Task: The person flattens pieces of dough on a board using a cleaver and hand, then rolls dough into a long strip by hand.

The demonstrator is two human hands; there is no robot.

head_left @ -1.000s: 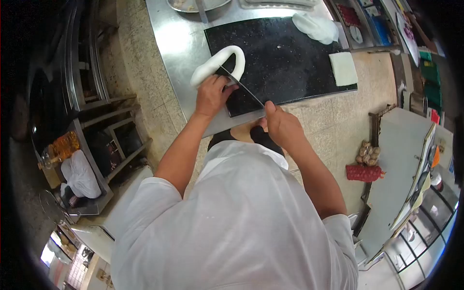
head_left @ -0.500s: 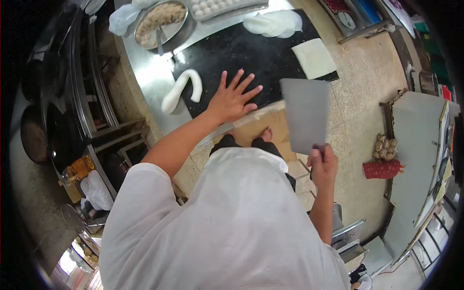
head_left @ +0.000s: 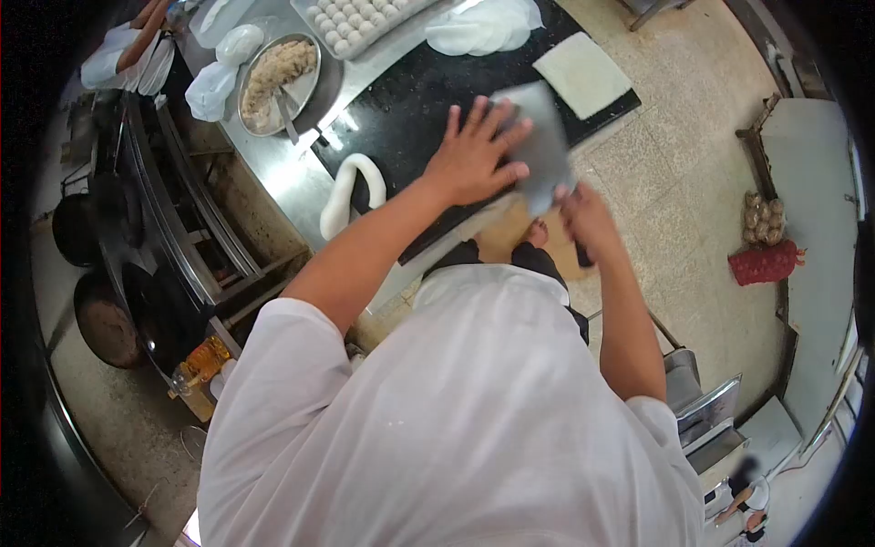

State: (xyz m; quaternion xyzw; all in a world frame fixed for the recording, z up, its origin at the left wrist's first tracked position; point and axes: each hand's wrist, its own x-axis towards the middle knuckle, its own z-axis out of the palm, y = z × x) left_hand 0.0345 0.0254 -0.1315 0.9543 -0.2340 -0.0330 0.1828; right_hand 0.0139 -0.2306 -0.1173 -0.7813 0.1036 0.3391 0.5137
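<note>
My right hand is closed round the handle of a broad cleaver, whose blade is slightly blurred. Over the black work slab, my left hand is spread flat, palm down, its fingers overlapping the blade's left side in view. I cannot tell whether palm and blade touch, or what lies under them. A bent rope of white dough rests at the slab's left edge. Thin white rounds are piled at the far side. A pale square sheet lies at the right corner.
On the steel table, a metal bowl of crumbly filling holds a spoon, near a tray of dough balls and plastic bags. Woks stand left. Another person is at far left. A red net sack lies right.
The cleaver has swung left from beside the slab to my left hand, carried by my right hand. My left hand stays spread over the slab. The whole view has shifted.
</note>
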